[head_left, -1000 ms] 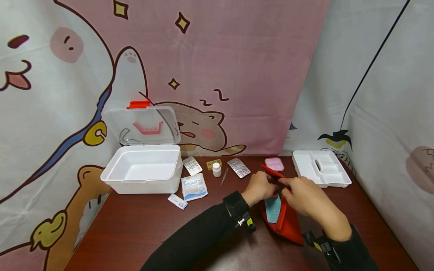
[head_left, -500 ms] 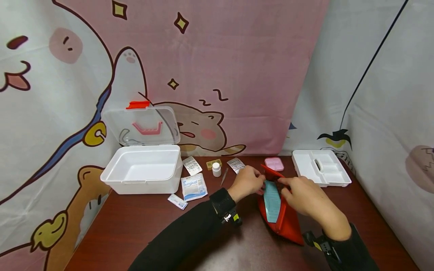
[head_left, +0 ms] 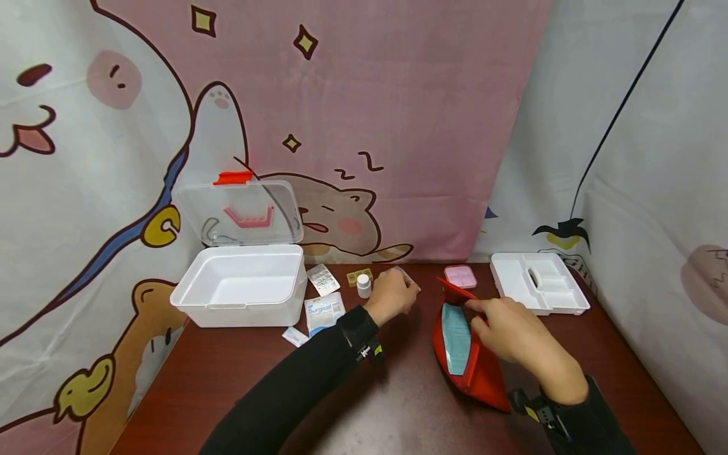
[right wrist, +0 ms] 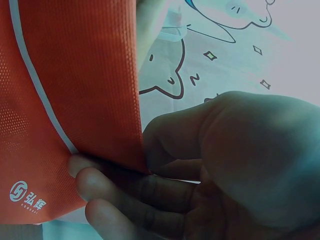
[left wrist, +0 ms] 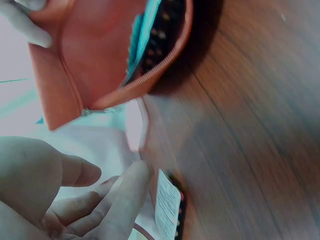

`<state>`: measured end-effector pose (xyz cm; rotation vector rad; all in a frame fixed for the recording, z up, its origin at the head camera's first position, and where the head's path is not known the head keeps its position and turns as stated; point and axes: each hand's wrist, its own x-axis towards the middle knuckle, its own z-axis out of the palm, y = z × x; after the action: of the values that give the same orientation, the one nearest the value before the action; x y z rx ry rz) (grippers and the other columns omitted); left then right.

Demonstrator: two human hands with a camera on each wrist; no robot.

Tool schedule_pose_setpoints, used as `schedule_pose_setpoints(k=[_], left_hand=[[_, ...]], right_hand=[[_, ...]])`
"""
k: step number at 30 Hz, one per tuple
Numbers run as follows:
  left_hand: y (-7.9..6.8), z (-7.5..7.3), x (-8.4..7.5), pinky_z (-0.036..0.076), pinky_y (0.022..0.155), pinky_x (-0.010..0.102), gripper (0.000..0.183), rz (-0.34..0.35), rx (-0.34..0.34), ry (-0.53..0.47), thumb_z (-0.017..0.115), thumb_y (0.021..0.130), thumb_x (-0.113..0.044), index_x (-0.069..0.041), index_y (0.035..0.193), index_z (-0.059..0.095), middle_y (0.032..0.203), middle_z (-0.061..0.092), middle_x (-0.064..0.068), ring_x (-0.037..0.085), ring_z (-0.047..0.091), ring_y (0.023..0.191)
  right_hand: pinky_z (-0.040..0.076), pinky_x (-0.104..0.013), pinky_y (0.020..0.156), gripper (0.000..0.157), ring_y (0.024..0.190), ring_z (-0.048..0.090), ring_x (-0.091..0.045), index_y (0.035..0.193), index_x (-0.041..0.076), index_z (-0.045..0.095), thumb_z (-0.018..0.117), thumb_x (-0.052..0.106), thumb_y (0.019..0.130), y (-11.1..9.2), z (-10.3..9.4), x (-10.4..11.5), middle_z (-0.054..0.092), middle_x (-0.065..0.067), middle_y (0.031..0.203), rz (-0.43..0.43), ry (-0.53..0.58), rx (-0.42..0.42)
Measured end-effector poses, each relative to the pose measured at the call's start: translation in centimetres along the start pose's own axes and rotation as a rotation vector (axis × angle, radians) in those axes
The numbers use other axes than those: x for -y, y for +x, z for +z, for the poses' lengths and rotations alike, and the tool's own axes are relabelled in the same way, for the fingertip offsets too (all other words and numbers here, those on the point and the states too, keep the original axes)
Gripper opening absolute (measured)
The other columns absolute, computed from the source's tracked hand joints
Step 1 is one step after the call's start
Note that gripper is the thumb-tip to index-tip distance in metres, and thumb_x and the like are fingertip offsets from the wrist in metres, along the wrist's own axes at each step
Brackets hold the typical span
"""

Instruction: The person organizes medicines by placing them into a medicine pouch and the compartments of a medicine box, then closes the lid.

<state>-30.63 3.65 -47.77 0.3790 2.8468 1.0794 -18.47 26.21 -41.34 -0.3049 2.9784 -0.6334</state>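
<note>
My right hand [head_left: 512,328] grips the edge of a red zip pouch [head_left: 486,379], thumb on one side and fingers on the other in the right wrist view. A teal packet [head_left: 457,341] stands inside the pouch's mouth, beside dark items visible in the left wrist view. My left hand [head_left: 392,294] is over the table left of the pouch, largely covering a pill blister pack [head_left: 408,278]. In the left wrist view its thumb and fingers are apart, nothing between them, with the blister pack [left wrist: 168,207] close beside the fingers.
Left stands a white box [head_left: 239,316] with its clear lid up. Near it lie a blister pack [head_left: 323,279], a Surgical packet [head_left: 324,313], a small sachet [head_left: 295,336], a white bottle [head_left: 364,287] and a yellow case [head_left: 358,275]. Behind are a pink case [head_left: 461,276] and white tray [head_left: 560,284].
My left hand has come out of the pouch and moved left to the blister pack. The teal packet shows more fully. My right hand keeps its hold on the pouch.
</note>
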Motion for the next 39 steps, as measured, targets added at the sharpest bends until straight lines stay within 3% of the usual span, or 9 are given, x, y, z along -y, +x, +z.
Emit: schedule_pose_setpoints(k=[4, 7, 13, 17, 20, 31, 39], left_hand=[[1.0, 0.2, 0.3, 0.044, 0.055, 0.028, 0.042, 0.013, -0.024, 0.089, 0.067, 0.104, -0.022, -0.016, 0.063, 0.078, 0.052, 0.064, -0.005, 0.014, 0.060, 0.053], [1.5, 0.2, 0.2, 0.046, 0.057, 0.031, 0.043, 0.034, -0.056, 0.157, 0.068, 0.103, -0.019, -0.015, 0.060, 0.070, 0.062, 0.067, -0.001, 0.017, 0.061, 0.059], [2.9, 1.0, -0.3, 0.061, 0.065, 0.039, 0.029, 0.093, -0.105, 0.360, 0.069, 0.104, -0.019, -0.009, 0.079, 0.077, 0.083, 0.079, 0.009, 0.025, 0.075, 0.075], [3.8, 2.1, -0.3, 0.066, 0.068, 0.040, 0.026, 0.135, -0.127, 0.531, 0.071, 0.106, -0.024, -0.011, 0.088, 0.083, 0.094, 0.084, 0.009, 0.026, 0.081, 0.085], [4.2, 3.0, 0.0, 0.067, 0.073, 0.039, 0.025, 0.128, -0.135, 0.607, 0.073, 0.106, -0.029, -0.014, 0.089, 0.085, 0.099, 0.085, 0.007, 0.025, 0.082, 0.091], [6.1, 4.4, 0.9, 0.067, 0.076, 0.038, 0.027, 0.025, -0.127, 0.701, 0.073, 0.107, -0.038, -0.015, 0.102, 0.088, 0.107, 0.086, 0.005, 0.023, 0.081, 0.098], [6.7, 5.0, 0.9, 0.066, 0.076, 0.037, 0.036, 0.038, -0.135, 0.768, 0.075, 0.104, -0.048, -0.015, 0.108, 0.088, 0.110, 0.084, 0.009, 0.022, 0.080, 0.097]], right_hand=[[0.039, -0.034, 0.056, 0.046, 0.060, 0.046, -0.018, 0.146, 0.002, 0.070, 0.060, 0.015, 0.102, 0.1, 0.0, -0.1, 0.051, -0.002, 0.074, 0.003, 0.001, 0.003], [0.039, -0.034, 0.057, 0.046, 0.060, 0.046, -0.018, 0.146, 0.002, 0.070, 0.060, 0.015, 0.103, 0.1, 0.0, -0.1, 0.050, -0.002, 0.074, 0.000, -0.002, 0.002], [0.039, -0.034, 0.056, 0.046, 0.059, 0.045, -0.018, 0.145, 0.002, 0.070, 0.061, 0.015, 0.103, 0.1, -0.1, -0.1, 0.049, -0.001, 0.074, -0.003, -0.005, 0.001], [0.039, -0.034, 0.056, 0.046, 0.058, 0.045, -0.018, 0.146, 0.002, 0.070, 0.061, 0.015, 0.103, 0.1, 0.0, -0.2, 0.050, -0.002, 0.075, 0.013, 0.001, 0.009], [0.039, -0.034, 0.057, 0.046, 0.059, 0.046, -0.019, 0.146, 0.002, 0.069, 0.061, 0.015, 0.103, 0.1, 0.2, -0.3, 0.051, -0.002, 0.075, 0.025, 0.010, 0.018], [0.037, -0.033, 0.056, 0.044, 0.056, 0.045, -0.017, 0.144, 0.003, 0.071, 0.062, 0.016, 0.103, -0.1, 0.4, -0.1, 0.050, -0.001, 0.073, 0.008, 0.007, 0.008], [0.039, -0.033, 0.055, 0.041, 0.055, 0.045, -0.017, 0.142, 0.004, 0.073, 0.063, 0.015, 0.103, -0.1, 0.3, 0.0, 0.050, -0.001, 0.070, 0.005, -0.003, -0.007]])
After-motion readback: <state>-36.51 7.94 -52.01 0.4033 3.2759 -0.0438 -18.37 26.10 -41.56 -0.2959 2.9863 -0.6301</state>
